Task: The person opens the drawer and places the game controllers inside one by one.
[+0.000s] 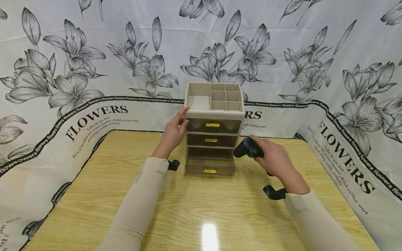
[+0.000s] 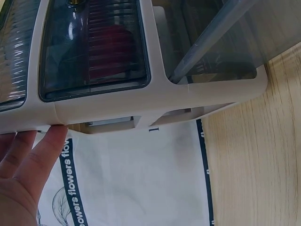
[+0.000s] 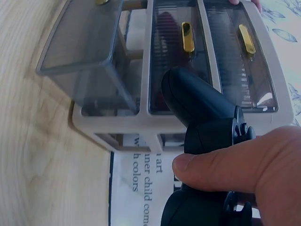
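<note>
A white desktop organizer (image 1: pixel 215 114) with three smoky see-through drawers stands at the back of the table. Its bottom drawer (image 1: pixel 210 170) is pulled out, and I see nothing inside it; the upper two are closed. My left hand (image 1: pixel 172 134) touches the organizer's upper left side, the fingers (image 2: pixel 44 153) nearly straight against the frame. To the right of the drawers, my right hand (image 1: pixel 276 158) grips a black game controller (image 1: pixel 246 148) by one end, thumb on top. The controller's free grip (image 3: pixel 197 94) points toward the drawer fronts.
Something dark red (image 2: pixel 110 52) shows through the middle drawer's front. Open compartments (image 1: pixel 225 96) divide the organizer's top. Behind and beside the wooden table (image 1: pixel 201 205) hangs a flower-printed cloth (image 1: pixel 150 69). Dark wrist mounts (image 1: pixel 274 192) sit at both wrists.
</note>
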### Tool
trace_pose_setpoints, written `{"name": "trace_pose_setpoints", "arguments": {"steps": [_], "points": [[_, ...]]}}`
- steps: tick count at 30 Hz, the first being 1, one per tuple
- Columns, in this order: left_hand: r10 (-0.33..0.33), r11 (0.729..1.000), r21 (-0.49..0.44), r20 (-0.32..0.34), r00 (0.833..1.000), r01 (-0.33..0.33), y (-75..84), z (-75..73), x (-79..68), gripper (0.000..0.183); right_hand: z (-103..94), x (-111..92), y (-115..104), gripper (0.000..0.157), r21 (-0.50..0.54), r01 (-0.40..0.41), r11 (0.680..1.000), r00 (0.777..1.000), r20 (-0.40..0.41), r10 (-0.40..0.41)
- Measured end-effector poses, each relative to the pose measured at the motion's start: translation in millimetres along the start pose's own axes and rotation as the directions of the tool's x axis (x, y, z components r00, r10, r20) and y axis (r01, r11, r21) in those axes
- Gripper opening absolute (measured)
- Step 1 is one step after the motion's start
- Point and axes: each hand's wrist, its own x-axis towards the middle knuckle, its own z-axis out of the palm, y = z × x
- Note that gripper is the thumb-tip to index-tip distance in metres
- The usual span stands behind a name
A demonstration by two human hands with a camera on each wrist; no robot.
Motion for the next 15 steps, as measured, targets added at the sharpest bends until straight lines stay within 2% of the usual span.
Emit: {"name": "trace_pose_setpoints", "arguments": {"steps": [15], "points": [[-0.006, 1.0, 0.011, 0.005, 1.0, 0.006, 2.6, 2.7, 0.3, 0.05, 7.6, 16, -30, 0.077, -0.017, 0.121, 0.993, 0.988, -0.099, -0.122]]}}
